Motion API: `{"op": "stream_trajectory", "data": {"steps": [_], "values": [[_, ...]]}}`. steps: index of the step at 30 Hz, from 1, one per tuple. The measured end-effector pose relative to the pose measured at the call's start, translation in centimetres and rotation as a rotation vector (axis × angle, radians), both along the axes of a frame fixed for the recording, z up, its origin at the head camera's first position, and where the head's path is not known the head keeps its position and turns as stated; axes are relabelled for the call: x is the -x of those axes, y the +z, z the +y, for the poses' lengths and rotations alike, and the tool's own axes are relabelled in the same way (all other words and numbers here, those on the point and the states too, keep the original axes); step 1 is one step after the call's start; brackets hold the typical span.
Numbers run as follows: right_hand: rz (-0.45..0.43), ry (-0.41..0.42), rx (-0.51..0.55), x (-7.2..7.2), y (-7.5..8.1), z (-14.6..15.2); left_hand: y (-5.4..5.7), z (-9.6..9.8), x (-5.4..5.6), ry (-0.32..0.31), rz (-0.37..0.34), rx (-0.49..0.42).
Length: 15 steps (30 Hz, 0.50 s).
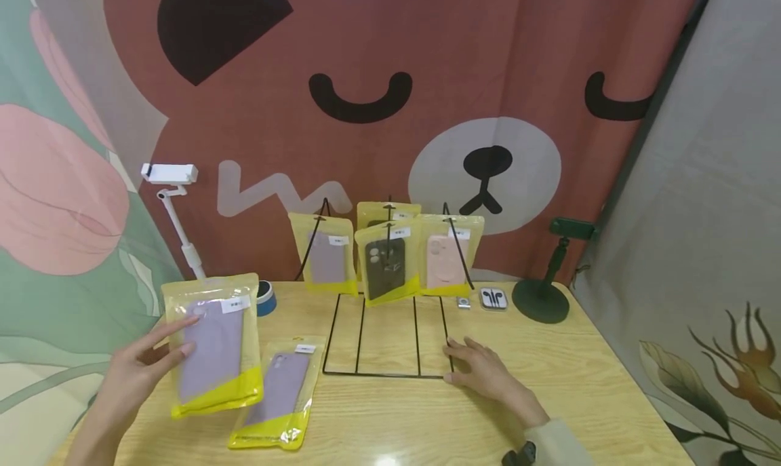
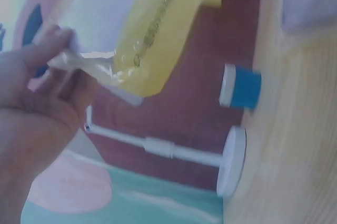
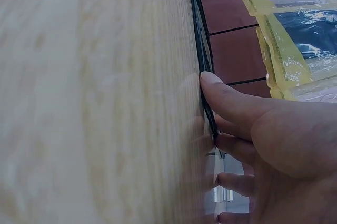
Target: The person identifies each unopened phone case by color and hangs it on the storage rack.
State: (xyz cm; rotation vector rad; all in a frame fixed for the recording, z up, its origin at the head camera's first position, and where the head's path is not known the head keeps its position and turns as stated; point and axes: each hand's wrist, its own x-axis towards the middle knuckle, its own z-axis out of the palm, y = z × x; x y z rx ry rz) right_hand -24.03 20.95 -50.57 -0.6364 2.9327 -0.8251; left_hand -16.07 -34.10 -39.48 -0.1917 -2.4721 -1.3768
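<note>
My left hand [image 1: 137, 364] pinches a clear-and-yellow pouch [image 1: 210, 398] by its left side, thumb in front. Inside the pouch, raised above the table, is a purple phone case [image 1: 210, 351]. A second pouch [image 1: 287, 429] with a purple case lies flat beside it. At the right front corner of a black wire display rack [image 1: 417, 337], my right hand [image 1: 485, 374] holds the frame between thumb and fingers. From the rack's hooks hang several pouches: a purple case [image 1: 327, 257] at left, a dark case [image 1: 386, 269] in the middle with another pouch behind, and a pink case [image 1: 448, 259] at right.
Behind the left pouch stand a blue roll [image 1: 266, 303] and a white phone stand [image 1: 183, 228]. Boxed earphones [image 1: 493, 298], a small silver item [image 1: 464, 303] and a dark green stand [image 1: 543, 300] are at the back right. A bear-print curtain [image 1: 366, 147] hangs behind the table.
</note>
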Motion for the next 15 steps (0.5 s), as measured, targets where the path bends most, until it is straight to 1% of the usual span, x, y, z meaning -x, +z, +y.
{"op": "stream_trajectory", "data": {"steps": [2, 4, 6, 8, 9, 10, 12, 15], "values": [[-0.003, 0.0, -0.002, 0.0, 0.0, 0.0, 0.4, 1.0, -0.8, -0.064, 0.05, -0.07], [-0.004, -0.002, -0.001, -0.1, 0.1, -0.1, 0.6, 1.9, -1.3, -0.148, 0.111, -0.155], [-0.004, -0.003, 0.0, -0.2, 0.1, -0.1, 0.7, 2.8, -1.4, -0.233, 0.173, -0.216], [-0.007, -0.006, 0.0, -0.1, 0.1, 0.0, 0.8, 3.7, -1.1, -0.336, 0.208, -0.283], [-0.008, -0.009, 0.0, -0.1, 0.1, 0.0, 0.9, 4.1, -1.0, -0.373, 0.212, -0.296], [-0.008, -0.01, -0.001, -0.1, 0.0, 0.1, 1.0, 4.5, -0.9, -0.398, 0.209, -0.299], [-0.008, -0.009, 0.001, -0.1, 0.0, 0.1, 1.2, 5.2, -0.6, -0.42, 0.192, -0.284], [-0.01, 0.003, 0.009, -0.1, 0.0, 0.0, 1.5, 6.1, -0.1, -0.417, 0.155, -0.245]]}}
